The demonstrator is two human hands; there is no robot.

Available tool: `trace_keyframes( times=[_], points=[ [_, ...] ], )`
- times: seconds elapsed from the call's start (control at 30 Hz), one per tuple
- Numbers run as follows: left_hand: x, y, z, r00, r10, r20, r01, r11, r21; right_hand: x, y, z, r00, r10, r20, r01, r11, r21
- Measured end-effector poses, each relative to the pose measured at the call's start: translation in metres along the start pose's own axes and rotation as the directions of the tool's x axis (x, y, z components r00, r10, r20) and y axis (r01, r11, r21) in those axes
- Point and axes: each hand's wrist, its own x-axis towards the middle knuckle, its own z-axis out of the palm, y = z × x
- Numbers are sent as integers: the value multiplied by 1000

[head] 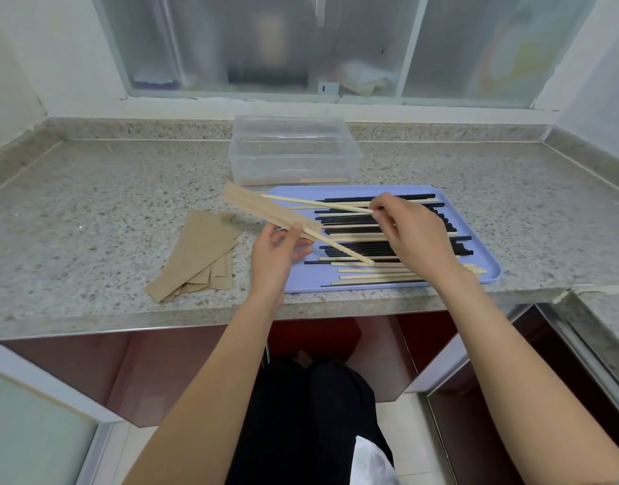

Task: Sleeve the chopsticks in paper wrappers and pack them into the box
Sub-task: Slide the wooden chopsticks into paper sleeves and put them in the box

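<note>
Nearest: two bare forearms reaching over the edge of the speckled grey granite desk (91, 211).

Left hand (276, 253): fingers curled, thumb pressing on a long brown paper wrapper (266, 211) held slantwise above the desk. One pale wooden chopstick (339, 246) sticks out of the wrapper's near end, over the tray.

Right hand (413, 236): fingertips pinching the end of a second pale wooden chopstick (315, 203), whose far tip points toward the wrapper's upper part.

Beneath both hands: a flat light-blue plastic tray (489, 271) on the desk, bearing loose black and pale wooden chopsticks (378, 246) laid roughly parallel, left to right.

Left of the tray: a fanned stack of flat brown paper wrappers (196, 257) lying on the desk.

Behind the tray: a clear rectangular plastic box (294, 148), open-topped, with something pale lying along its near bottom edge.

Farthest: a frosted-glass sliding window (336, 47) above the desk's back ledge.
</note>
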Motion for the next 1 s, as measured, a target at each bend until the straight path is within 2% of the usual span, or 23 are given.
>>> trace_keyframes(
  times=[0.13, 0.3, 0.53, 1.0],
  points=[
    [0, 4, -1, 999, -20, -49, 14, 993, -115, -22, 6, -9, 985, 175, -12, -170, 970, 171],
    [-3, 11, -6, 997, -41, -69, 26, 977, -211, -48, 15, -18, 970, 240, 46, -240, 902, 359],
    [-18, 19, -16, 995, 51, -81, -62, 988, -144, -62, 10, -23, 966, 256, 35, -248, 882, 400],
    [-34, 21, -33, 997, 64, -53, -67, 996, -60, -74, -14, -25, 962, 246, -120, -177, 893, 414]
  ],
)
